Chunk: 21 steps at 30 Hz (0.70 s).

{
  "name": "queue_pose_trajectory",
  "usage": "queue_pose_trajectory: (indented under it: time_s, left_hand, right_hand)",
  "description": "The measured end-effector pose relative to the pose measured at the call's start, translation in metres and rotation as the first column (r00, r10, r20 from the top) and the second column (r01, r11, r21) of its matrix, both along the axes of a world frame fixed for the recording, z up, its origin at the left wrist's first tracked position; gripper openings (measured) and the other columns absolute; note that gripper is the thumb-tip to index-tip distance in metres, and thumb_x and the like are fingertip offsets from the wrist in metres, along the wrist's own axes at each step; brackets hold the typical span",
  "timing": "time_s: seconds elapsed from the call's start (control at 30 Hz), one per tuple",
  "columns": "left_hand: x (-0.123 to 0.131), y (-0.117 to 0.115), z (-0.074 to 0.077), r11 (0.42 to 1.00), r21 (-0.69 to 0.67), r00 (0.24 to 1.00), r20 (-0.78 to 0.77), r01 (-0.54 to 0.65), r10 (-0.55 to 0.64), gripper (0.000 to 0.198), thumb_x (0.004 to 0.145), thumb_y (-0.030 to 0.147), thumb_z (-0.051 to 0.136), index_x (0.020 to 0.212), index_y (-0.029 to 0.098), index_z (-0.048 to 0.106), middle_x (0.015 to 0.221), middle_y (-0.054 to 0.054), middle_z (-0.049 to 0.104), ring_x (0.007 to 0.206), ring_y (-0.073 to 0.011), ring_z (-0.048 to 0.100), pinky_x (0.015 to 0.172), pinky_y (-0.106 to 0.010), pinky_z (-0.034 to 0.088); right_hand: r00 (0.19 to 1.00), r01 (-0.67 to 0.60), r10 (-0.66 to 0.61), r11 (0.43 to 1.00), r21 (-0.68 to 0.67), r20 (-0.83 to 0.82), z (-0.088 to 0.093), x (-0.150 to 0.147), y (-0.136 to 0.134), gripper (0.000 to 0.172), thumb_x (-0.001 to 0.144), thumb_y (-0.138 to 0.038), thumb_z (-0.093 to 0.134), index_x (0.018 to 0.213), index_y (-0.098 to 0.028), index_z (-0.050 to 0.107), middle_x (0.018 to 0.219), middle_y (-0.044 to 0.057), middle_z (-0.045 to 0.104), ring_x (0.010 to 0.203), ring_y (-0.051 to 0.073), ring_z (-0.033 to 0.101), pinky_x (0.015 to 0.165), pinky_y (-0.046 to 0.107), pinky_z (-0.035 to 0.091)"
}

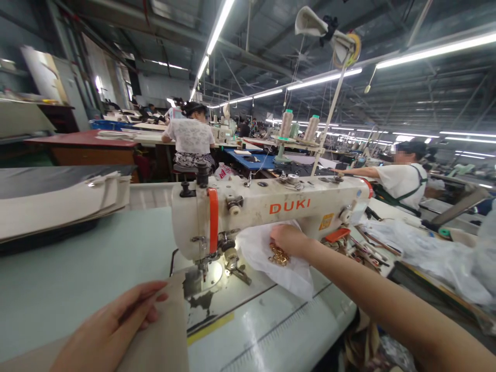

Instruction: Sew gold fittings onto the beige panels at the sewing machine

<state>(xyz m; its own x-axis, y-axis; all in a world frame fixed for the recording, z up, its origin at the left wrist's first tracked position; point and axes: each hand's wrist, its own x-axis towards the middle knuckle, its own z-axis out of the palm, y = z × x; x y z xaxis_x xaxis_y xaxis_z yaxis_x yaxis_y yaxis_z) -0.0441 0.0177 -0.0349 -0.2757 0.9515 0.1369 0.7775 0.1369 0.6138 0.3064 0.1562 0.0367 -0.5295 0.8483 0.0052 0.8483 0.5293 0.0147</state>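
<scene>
Head view — left hand (106, 328), tan panel (163, 330); right hand (289, 240), gold rings (279, 256)

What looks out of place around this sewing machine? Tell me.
Loose gold metal rings lie heaped on a crumpled white plastic bag on the bed of the white DUKI sewing machine, under the right hand. It looks odd because small hardware sits loose close to the needle, not in a container.

Orange capital letters spell "DUKI" on the long cream-white metal arm of the industrial sewing machine (267, 212); a small yellow label beside them is too small to read.
</scene>
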Motion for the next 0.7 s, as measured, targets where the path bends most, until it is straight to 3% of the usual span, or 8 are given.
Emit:
queue_pose_trajectory:
  time_s: [0.1,0.27,0.43,0.6,0.7]
  left_hand:
    - [0.001,-0.001,0.005,0.995,-0.036,0.991,0.099,0.092,-0.088,0.039,0.079,0.048,0.040,0.107,0.029,0.060,0.087,0.007,0.074,0.076,-0.0170,0.068,0.073,-0.022,0.049]
    - [0.009,-0.007,0.021,0.997,-0.004,0.988,0.137,0.075,-0.074,0.026,0.077,0.045,0.048,0.097,0.035,0.061,0.082,0.012,0.074,0.078,-0.0184,0.067,0.074,-0.025,0.048]
    - [0.015,-0.011,0.033,0.997,0.002,0.983,0.165,0.082,-0.081,0.023,0.077,0.041,0.047,0.094,0.034,0.062,0.078,0.011,0.074,0.075,-0.0188,0.068,0.073,-0.026,0.047]
    - [0.027,-0.020,0.052,0.994,0.001,0.986,0.130,0.108,-0.107,0.026,0.074,0.043,0.048,0.086,0.030,0.067,0.068,0.008,0.072,0.071,-0.0189,0.067,0.065,-0.023,0.047]
    - [0.035,-0.027,0.060,0.990,0.049,0.981,0.133,0.134,-0.140,0.029,0.075,0.046,0.048,0.081,0.027,0.069,0.066,0.005,0.071,0.067,-0.0189,0.066,0.064,-0.023,0.048]
  right_hand:
    - [0.991,0.024,-0.026,1.000,-0.017,-0.130,0.001,0.001,0.000,0.017,0.075,-0.004,0.054,0.080,-0.010,0.069,0.090,0.015,0.070,0.087,0.024,0.063,0.077,0.029,0.044]
    - [0.891,0.054,-0.074,0.997,-0.057,-0.448,0.002,0.006,-0.014,0.023,0.074,-0.003,0.051,0.083,-0.014,0.069,0.087,0.007,0.071,0.082,0.018,0.063,0.076,0.027,0.045]
    - [0.682,0.021,-0.153,0.982,-0.190,-0.715,0.001,0.004,-0.039,0.014,0.077,-0.019,0.057,0.084,-0.014,0.068,0.076,0.004,0.069,0.070,0.015,0.064,0.064,0.026,0.049]
    - [0.491,-0.089,-0.191,0.959,-0.267,-0.850,0.005,-0.010,-0.070,0.036,0.074,-0.045,0.065,0.091,-0.014,0.067,0.080,0.005,0.069,0.070,0.016,0.065,0.065,0.028,0.051]
    - [0.302,-0.261,-0.356,0.861,-0.436,-0.884,0.003,-0.029,-0.094,0.037,0.066,-0.047,0.072,0.085,-0.015,0.068,0.075,0.003,0.068,0.067,0.015,0.065,0.066,0.028,0.052]
